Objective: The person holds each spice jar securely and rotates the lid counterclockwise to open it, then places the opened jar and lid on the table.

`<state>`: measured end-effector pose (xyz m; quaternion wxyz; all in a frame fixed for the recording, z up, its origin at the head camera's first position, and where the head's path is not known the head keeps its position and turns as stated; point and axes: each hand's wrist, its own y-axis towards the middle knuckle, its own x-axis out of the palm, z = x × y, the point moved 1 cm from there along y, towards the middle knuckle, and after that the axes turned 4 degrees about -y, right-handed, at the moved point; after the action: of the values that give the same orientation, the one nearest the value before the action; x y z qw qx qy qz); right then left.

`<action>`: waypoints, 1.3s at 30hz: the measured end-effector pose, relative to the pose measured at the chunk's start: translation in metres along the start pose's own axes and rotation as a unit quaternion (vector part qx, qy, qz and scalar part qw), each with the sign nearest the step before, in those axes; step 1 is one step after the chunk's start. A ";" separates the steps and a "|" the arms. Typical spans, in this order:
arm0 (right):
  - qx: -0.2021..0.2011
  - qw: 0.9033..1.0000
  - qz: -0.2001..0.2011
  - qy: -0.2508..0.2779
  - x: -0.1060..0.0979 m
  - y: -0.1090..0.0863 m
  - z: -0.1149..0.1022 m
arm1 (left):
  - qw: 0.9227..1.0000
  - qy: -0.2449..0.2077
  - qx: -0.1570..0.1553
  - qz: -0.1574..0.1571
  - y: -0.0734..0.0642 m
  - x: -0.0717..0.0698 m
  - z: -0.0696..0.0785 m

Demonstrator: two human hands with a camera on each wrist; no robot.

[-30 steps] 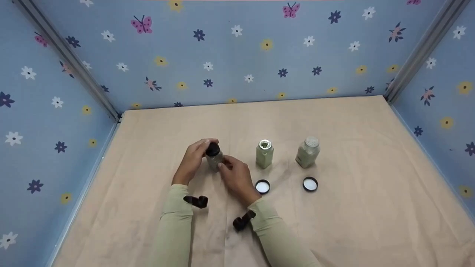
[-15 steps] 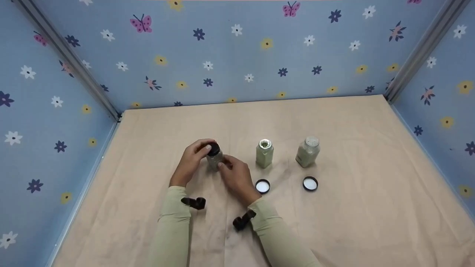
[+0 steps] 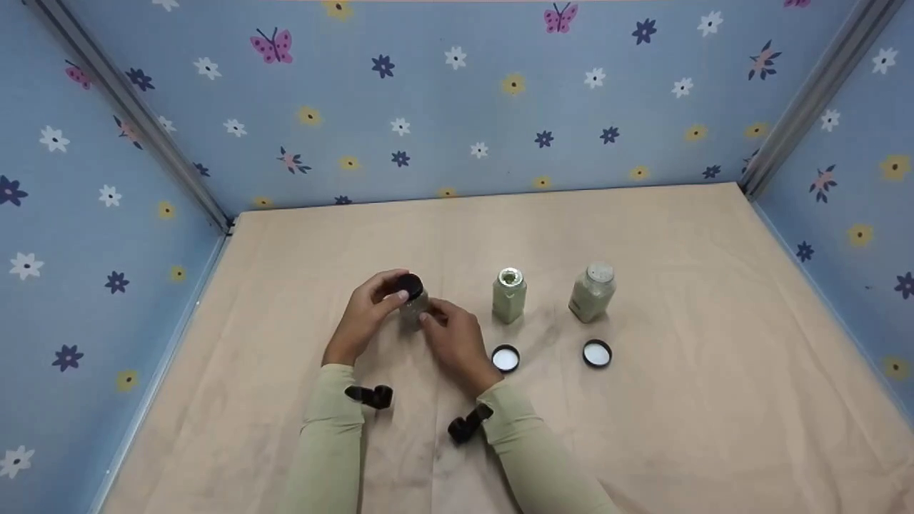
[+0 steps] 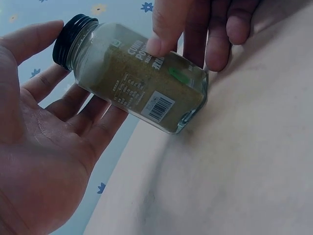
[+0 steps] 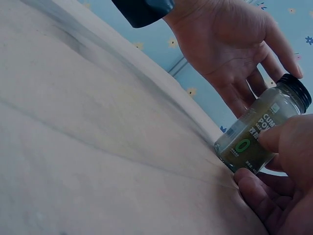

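Note:
A glass cumin powder jar [image 4: 117,73] with a black cap [image 4: 73,41] is between both hands, tilted in the wrist views. My left hand [image 3: 359,318] holds the cap, thumb on its near side and fingers behind. Around the lower body of the jar, my right hand [image 3: 459,348] grips with its thumb on the label. Brownish powder fills most of the jar in the left wrist view. In the right wrist view the jar's base is low, by the tablecloth; I cannot tell whether it rests there.
Two uncapped jars stand to the right: one with a torn silver seal [image 3: 508,303], one with a pale top [image 3: 593,296]. A black cap with a white inside [image 3: 505,359] lies before the first, another such cap [image 3: 597,354] before the second. Flowered walls [image 3: 457,100] enclose the beige tablecloth [image 3: 678,300].
My left hand has turned about the cap, its thumb coming from the far side toward the near side, and its wrist has shifted slightly left and down. The right hand stays put.

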<state>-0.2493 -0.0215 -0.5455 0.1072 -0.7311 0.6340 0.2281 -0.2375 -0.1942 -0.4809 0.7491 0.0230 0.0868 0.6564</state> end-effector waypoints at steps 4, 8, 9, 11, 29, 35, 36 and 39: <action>0.003 1.000 -0.001 0.002 0.000 0.000 0.000 | 1.000 -0.009 0.003 -0.003 -0.001 -0.002 -0.002; 0.009 1.000 -0.004 0.002 0.001 0.000 0.000 | 1.000 -0.013 0.002 0.000 0.000 -0.004 -0.010; 0.011 1.000 -0.005 0.002 0.001 0.000 0.000 | 1.000 -0.012 0.000 0.002 -0.001 -0.005 -0.011; 0.014 1.000 -0.005 0.002 0.001 0.000 0.001 | 1.000 -0.009 -0.002 0.003 -0.001 -0.004 -0.011; 0.015 1.000 -0.007 -0.003 0.001 0.000 0.000 | 0.999 0.005 0.006 0.045 -0.002 -0.010 -0.031; 0.013 1.000 -0.007 -0.005 0.001 0.000 0.001 | 0.998 0.002 0.022 0.052 -0.002 -0.010 -0.032; 0.012 1.000 -0.006 -0.004 0.001 0.000 0.001 | 0.998 -0.002 0.023 0.053 -0.002 -0.010 -0.031; 0.011 1.000 -0.004 -0.002 0.001 0.000 0.001 | 0.998 -0.015 0.023 0.055 -0.002 -0.010 -0.032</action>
<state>-0.2494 -0.0219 -0.5463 0.1178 -0.7317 0.6336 0.2222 -0.2415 -0.2068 -0.5114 0.7121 0.0544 0.0895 0.6942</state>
